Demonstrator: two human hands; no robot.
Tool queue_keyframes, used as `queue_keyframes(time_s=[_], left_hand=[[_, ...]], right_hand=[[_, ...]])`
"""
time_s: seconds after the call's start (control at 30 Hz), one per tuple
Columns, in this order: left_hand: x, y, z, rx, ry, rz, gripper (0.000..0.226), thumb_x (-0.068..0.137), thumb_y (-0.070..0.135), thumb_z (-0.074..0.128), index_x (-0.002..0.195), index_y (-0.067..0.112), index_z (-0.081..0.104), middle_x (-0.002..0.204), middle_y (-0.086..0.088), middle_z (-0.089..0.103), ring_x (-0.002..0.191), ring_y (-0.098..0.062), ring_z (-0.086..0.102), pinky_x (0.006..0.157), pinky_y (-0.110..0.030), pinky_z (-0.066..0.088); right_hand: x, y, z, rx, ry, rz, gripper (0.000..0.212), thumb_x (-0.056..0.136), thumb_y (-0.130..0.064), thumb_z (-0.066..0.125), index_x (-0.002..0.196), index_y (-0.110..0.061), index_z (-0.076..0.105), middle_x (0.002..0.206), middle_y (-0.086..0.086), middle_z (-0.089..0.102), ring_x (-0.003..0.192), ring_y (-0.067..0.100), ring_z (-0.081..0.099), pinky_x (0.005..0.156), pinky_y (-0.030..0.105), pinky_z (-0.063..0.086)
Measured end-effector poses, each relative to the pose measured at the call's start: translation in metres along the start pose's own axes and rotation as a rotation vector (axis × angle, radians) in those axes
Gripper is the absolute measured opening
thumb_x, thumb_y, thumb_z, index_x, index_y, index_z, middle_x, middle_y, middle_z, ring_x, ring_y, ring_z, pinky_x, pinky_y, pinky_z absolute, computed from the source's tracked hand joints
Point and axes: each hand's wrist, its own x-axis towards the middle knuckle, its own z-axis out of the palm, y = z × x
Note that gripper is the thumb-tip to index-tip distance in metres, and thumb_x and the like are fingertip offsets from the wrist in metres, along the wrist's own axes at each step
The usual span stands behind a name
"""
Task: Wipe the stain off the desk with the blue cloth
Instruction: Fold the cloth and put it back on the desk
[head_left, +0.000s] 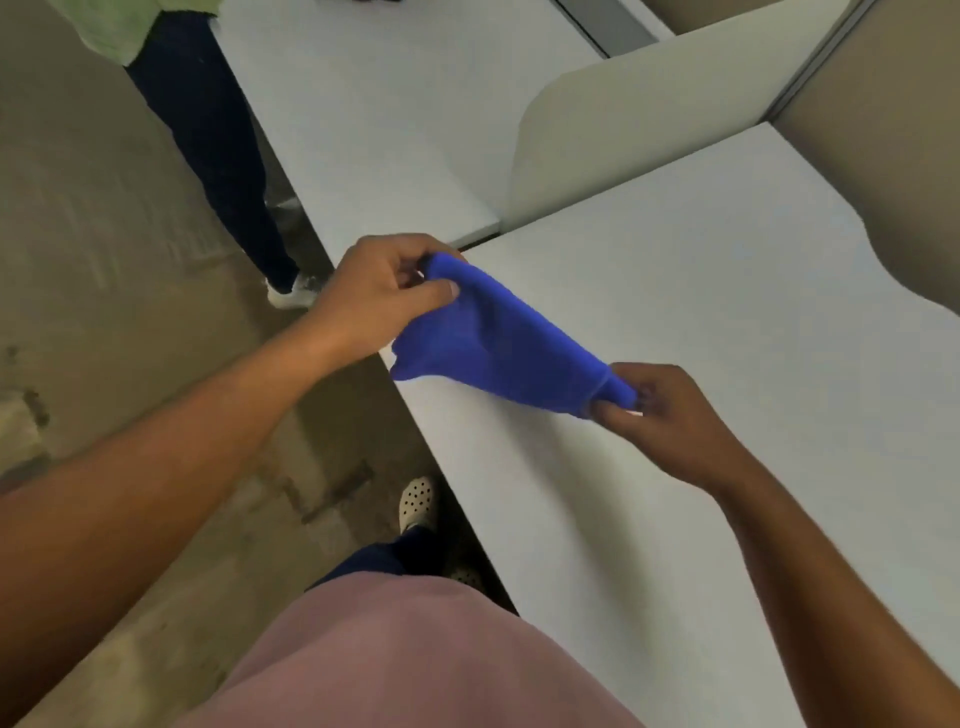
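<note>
A: Where's the blue cloth (498, 343)?

B: Stretched between both hands, over the near left edge of the desk (701, 312). Slung like a hammock, sagging toward the left, with a loose flap hanging past the desk's edge.

A: Touching the desktop?

B: Hard to say. Seems lifted a little, though the lower fold sits very near the surface.

A: And the left hand (379, 296)?

B: Pinching the far corner of the cloth, thumb pressed against curled fingers, out past the desk's corner.

A: Right hand (670, 415)?

B: Gripping the near end, fingertips bunched tight around the fabric, above the desk.

A: Any stain?

B: None made out on the pale grey top from this angle.

A: Anything else around?

B: A second desk (363, 130) farther off, split from this one by a beige divider (623, 119). On the left, brownish floor (104, 260) with a standing person's dark trouser leg (218, 156) and white shoe (293, 293). Down near the bottom, a pink shirt (415, 660) and a pale perforated clog (417, 501)
</note>
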Motion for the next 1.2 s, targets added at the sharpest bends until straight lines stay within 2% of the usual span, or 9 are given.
queue_keyframes(time_s=[0.1,0.23,0.3,0.43,0.57,0.77,0.87,1.03,1.2], left_hand=[[0.05,0.007,-0.015,-0.178,-0.097,-0.089,0.015,0.09,0.017,0.072,0.102,0.02,0.08,0.099,-0.002,0.08,0.094,-0.024,0.075,0.083,-0.034,0.061],[0.105,-0.018,-0.015,-0.202,-0.252,-0.259,0.017,0.094,0.019,0.072,0.11,0.014,0.078,0.102,-0.004,0.078,0.093,-0.02,0.072,0.08,-0.038,0.062],[0.12,-0.037,-0.009,-0.109,-0.279,-0.317,0.017,0.096,0.017,0.071,0.111,0.012,0.077,0.102,-0.005,0.077,0.095,-0.022,0.072,0.087,-0.044,0.064],[0.132,-0.064,0.0,-0.021,-0.285,-0.322,0.015,0.097,0.012,0.071,0.112,0.013,0.075,0.104,-0.002,0.081,0.105,-0.025,0.077,0.08,-0.031,0.064],[0.133,-0.069,-0.004,-0.032,-0.304,-0.22,0.019,0.097,0.013,0.073,0.111,0.024,0.077,0.105,0.005,0.083,0.104,-0.017,0.078,0.085,-0.027,0.062],[0.112,-0.06,-0.022,0.22,-0.365,0.057,0.028,0.092,0.019,0.079,0.108,0.042,0.079,0.111,0.019,0.078,0.105,-0.006,0.07,0.1,-0.032,0.054],[0.088,-0.067,-0.031,0.407,-0.421,0.303,0.024,0.093,0.022,0.079,0.109,0.041,0.079,0.122,0.022,0.073,0.122,-0.004,0.062,0.105,-0.033,0.049],[0.054,-0.101,-0.037,0.638,-0.517,0.618,0.025,0.098,0.027,0.061,0.112,0.028,0.081,0.142,0.003,0.066,0.141,-0.029,0.052,0.113,-0.044,0.043],[0.037,-0.127,-0.034,0.746,-0.636,0.563,0.033,0.093,0.058,0.066,0.105,0.032,0.082,0.159,-0.001,0.051,0.155,-0.025,0.035,0.125,-0.056,0.027]], right_hand=[[0.025,-0.016,-0.029,0.197,0.053,0.036,0.026,0.085,-0.027,0.066,0.096,-0.004,0.064,0.093,0.023,0.062,0.081,0.021,0.057,0.077,0.042,0.05],[0.066,-0.019,-0.034,0.533,-0.08,0.149,0.038,0.09,-0.02,0.062,0.128,-0.019,0.06,0.122,0.005,0.068,0.108,0.021,0.069,0.09,0.042,0.06],[0.088,-0.013,-0.024,0.499,-0.034,0.21,0.033,0.097,-0.015,0.067,0.129,-0.021,0.064,0.125,0.01,0.072,0.107,0.023,0.071,0.092,0.046,0.059],[0.112,0.005,-0.005,0.293,0.18,0.257,0.016,0.096,-0.008,0.071,0.111,-0.013,0.076,0.112,0.011,0.078,0.093,0.016,0.071,0.086,0.035,0.055],[0.113,0.01,-0.008,0.125,0.244,0.191,0.015,0.098,-0.01,0.068,0.107,-0.018,0.077,0.106,-0.001,0.079,0.097,0.018,0.073,0.088,0.029,0.055],[0.069,0.009,0.013,-0.122,0.37,-0.012,0.022,0.095,-0.011,0.07,0.107,-0.028,0.076,0.103,-0.018,0.074,0.094,-0.004,0.065,0.083,0.006,0.045],[0.037,0.019,0.043,-0.272,0.4,-0.168,0.022,0.094,-0.009,0.075,0.111,-0.022,0.078,0.11,-0.01,0.074,0.103,0.007,0.063,0.092,0.019,0.047],[0.006,0.038,0.088,-0.435,0.376,-0.261,0.018,0.094,-0.015,0.078,0.111,-0.018,0.08,0.117,-0.001,0.076,0.105,0.024,0.069,0.097,0.039,0.05],[0.0,0.04,0.105,-0.489,0.243,-0.219,0.02,0.087,-0.018,0.083,0.107,-0.021,0.082,0.118,-0.003,0.076,0.11,0.027,0.069,0.099,0.045,0.051]])
